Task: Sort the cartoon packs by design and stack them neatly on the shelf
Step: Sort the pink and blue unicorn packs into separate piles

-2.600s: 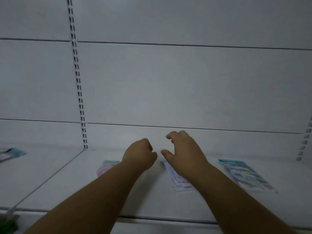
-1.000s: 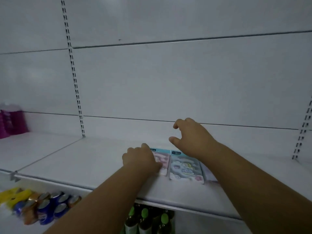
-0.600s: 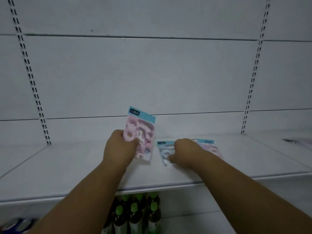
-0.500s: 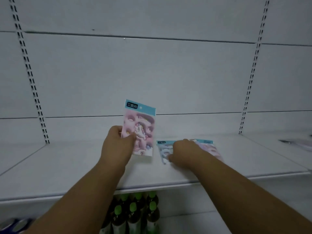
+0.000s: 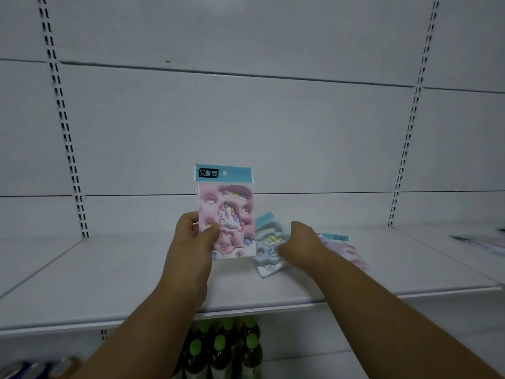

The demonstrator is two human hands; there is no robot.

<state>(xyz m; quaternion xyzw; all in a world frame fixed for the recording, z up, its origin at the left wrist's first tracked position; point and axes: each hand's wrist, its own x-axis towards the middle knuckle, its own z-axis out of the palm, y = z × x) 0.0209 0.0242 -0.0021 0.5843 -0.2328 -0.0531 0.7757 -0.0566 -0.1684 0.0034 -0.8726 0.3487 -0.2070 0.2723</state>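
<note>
**Pink pack upright, blue pack half lifted**

The right hand (image 5: 299,246) is covering much of a blurred blue pack (image 5: 269,248), tilting it up near the shelf's (image 5: 109,280) front edge; its grip is hidden. The left hand (image 5: 195,236) is pinching a pink unicorn pack (image 5: 228,214) upright above the shelf. A third, lilac pack (image 5: 343,248) is lying flat, partly behind the right wrist. Bare shelf is stretching away leftward. Green-capped bottles (image 5: 221,348) are showing below, cut off.

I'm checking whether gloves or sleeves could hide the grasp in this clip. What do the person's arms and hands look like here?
Both forearms are bare up to the bottom edge of the picture, with no sleeves in view. The left hand and the right hand wear no gloves. No watch, bracelet or ring shows on the visible parts. The fingernails look short and unpainted, though the dim picture leaves this uncertain.
</note>
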